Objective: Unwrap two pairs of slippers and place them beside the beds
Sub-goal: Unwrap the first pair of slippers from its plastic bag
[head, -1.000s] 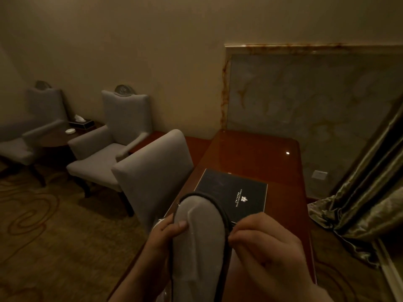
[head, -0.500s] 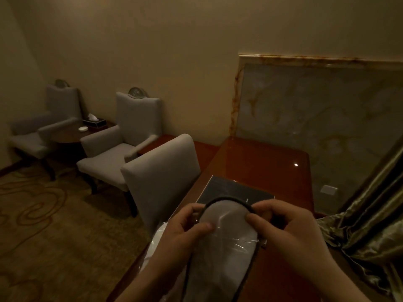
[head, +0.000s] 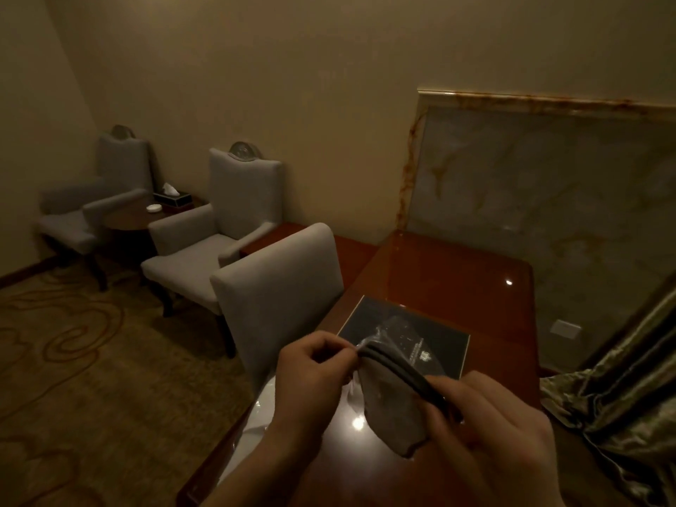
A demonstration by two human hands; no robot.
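A pair of white slippers (head: 391, 408) with dark trim, wrapped in clear plastic, is held edge-on above the wooden desk (head: 457, 283). My left hand (head: 314, 375) pinches the clear plastic wrap (head: 369, 342) at the slippers' top end. My right hand (head: 494, 422) grips the dark-trimmed edge lower down. More white, plastic-wrapped material (head: 256, 415) lies on the desk's near left edge, partly hidden by my left arm. No bed is in view.
A dark folder (head: 431, 338) lies on the desk behind the slippers. A grey desk chair (head: 281, 287) stands at the desk's left, two grey armchairs (head: 205, 228) and a round side table (head: 131, 214) beyond. Curtain (head: 622, 397) at right, patterned carpet at left.
The slippers have turned from flat, sole facing me, to edge-on. My left hand shifted to pinch the plastic at the top; my right hand slid down the trim. My head moved back slightly.
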